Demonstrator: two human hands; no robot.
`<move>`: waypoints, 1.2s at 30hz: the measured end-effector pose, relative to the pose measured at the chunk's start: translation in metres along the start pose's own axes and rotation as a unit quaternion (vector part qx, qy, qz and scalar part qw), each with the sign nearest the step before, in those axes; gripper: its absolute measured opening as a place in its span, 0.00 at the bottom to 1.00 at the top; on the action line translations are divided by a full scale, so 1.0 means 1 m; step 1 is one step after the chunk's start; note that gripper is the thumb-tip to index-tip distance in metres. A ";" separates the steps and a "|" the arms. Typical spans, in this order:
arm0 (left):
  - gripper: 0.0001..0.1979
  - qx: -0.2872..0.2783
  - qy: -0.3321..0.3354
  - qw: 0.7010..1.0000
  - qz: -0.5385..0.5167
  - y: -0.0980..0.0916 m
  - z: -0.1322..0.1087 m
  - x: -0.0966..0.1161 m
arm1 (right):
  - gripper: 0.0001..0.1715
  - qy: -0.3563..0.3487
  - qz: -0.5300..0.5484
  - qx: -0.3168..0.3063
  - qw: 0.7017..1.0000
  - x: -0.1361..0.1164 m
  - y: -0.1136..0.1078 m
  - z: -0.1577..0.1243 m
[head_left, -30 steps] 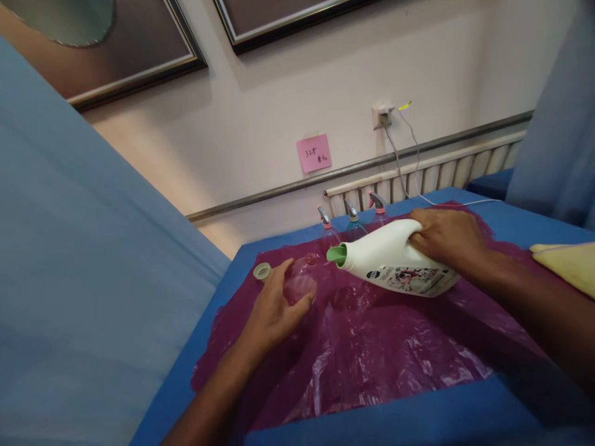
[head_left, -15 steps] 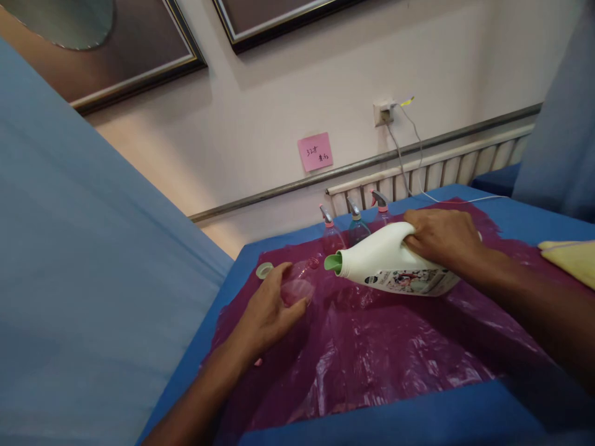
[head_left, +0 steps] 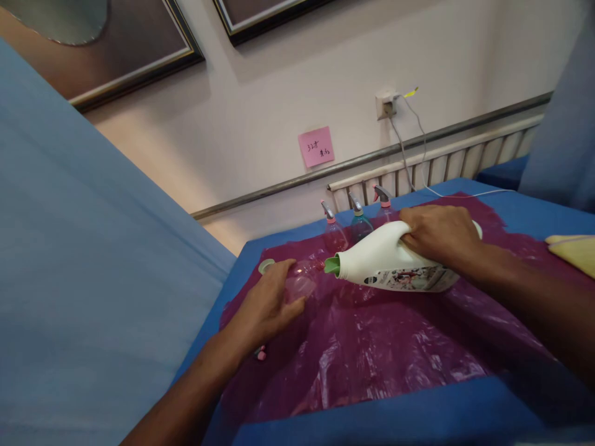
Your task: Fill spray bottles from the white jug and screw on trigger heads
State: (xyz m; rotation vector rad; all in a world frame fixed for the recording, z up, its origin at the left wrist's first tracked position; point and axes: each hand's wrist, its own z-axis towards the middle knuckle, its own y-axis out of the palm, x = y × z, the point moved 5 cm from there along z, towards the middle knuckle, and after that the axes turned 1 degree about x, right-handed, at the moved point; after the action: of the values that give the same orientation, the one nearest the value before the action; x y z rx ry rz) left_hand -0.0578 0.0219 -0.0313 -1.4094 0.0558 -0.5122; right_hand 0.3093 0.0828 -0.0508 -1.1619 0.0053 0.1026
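I grip the jug (head_left: 390, 267) tight in my right hand (head_left: 441, 238), left hand (head_left: 264, 306) curled round the bottle (head_left: 303, 284) — best tip slowly.

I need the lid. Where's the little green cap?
In the head view, the little green cap lies on the left, by the purple sheet's far corner, just beyond the left hand and the clear bottle it holds.

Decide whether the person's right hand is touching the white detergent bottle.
Touching. The head view shows the right hand closed around the handle end of the white detergent bottle, holding it tipped on its side above the purple plastic sheet.
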 end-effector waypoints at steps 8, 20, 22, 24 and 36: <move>0.33 -0.010 0.022 0.999 0.022 -0.005 -0.001 -0.002 | 0.14 -0.007 0.005 -0.017 1.000 -0.005 -0.002 0.000; 0.34 -0.044 0.024 0.997 0.054 -0.001 0.000 -0.002 | 0.17 -0.021 -0.006 -0.019 1.000 -0.010 0.000 0.000; 0.33 -0.044 0.029 0.997 0.056 -0.003 0.000 0.000 | 0.17 -0.020 -0.001 -0.024 1.000 -0.011 -0.001 0.000; 0.32 -0.048 0.032 0.996 0.062 -0.003 0.000 0.002 | 0.16 -0.018 -0.001 -0.027 0.999 -0.012 -0.002 0.000; 0.33 -0.095 0.065 0.985 0.132 -0.011 0.002 0.011 | 0.21 -0.037 -0.024 -0.063 0.997 -0.018 -0.008 -0.001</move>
State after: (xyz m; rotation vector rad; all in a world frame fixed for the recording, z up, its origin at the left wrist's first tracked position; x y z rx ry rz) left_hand -0.0506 0.0190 -0.0176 -1.5242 0.4009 -0.3853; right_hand 0.2924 0.0772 -0.0432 -1.2821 -0.0950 0.1047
